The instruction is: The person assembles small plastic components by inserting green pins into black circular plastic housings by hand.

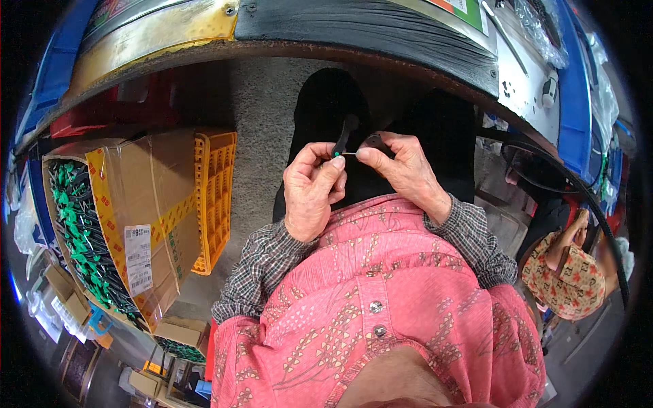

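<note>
My left hand (309, 187) pinches a slim black part (346, 130) with a bit of green at its lower end. Close beside it, my right hand (403, 166) is closed on a short dark piece (375, 141), mostly hidden by the fingers. A thin pale rod (349, 154) spans the small gap between my two thumbs; which hand grips it is unclear. Both hands are held above my lap, below the bench edge. To the left, an open cardboard box (139, 190) is packed with black parts with green ends (78, 221).
The worn bench (360, 27) curves across the front, with a screwdriver (549, 90) and small black bits at its right. An orange crate (215, 204) stands beside the box. A black cable (605, 224) hangs at right. Another person in a patterned top (564, 279) sits farther right.
</note>
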The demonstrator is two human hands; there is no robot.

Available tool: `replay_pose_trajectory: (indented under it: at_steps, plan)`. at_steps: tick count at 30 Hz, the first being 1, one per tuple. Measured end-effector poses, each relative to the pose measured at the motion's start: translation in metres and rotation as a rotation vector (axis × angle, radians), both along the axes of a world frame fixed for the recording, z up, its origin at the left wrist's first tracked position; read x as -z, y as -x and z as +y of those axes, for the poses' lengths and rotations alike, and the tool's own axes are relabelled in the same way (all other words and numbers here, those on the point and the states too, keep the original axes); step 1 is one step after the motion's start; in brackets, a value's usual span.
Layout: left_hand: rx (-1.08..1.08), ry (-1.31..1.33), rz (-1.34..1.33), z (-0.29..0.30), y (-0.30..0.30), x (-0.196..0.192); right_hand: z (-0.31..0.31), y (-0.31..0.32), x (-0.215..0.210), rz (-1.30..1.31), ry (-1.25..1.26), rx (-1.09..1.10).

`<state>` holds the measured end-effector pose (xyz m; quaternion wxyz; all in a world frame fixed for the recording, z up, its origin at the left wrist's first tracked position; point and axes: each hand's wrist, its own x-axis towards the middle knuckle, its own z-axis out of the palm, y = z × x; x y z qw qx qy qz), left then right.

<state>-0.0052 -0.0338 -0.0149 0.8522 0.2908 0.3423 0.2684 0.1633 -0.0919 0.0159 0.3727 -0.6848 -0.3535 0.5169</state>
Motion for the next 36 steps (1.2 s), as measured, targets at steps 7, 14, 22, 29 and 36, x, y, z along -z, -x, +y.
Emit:
replay_pose_trajectory:
  at_steps: [7, 14, 22, 29, 36]
  plan:
    - [-0.008, 0.010, 0.009, 0.000, -0.001, 0.000, 0.000, 0.002, -0.001, -0.098, -0.098, -0.016]
    - [-0.020, 0.016, 0.010, 0.000, -0.001, 0.000, 0.000, 0.002, 0.000, -0.064, -0.091, 0.006]
    - [-0.018, -0.004, 0.015, 0.000, -0.001, -0.002, -0.001, 0.000, 0.003, 0.007, -0.002, 0.011]
    - [-0.014, 0.004, 0.024, -0.001, -0.001, -0.002, -0.001, 0.001, 0.000, -0.036, -0.041, 0.009]
    - [-0.018, 0.011, 0.037, 0.000, -0.001, -0.002, 0.000, 0.003, 0.002, -0.026, -0.117, 0.023]
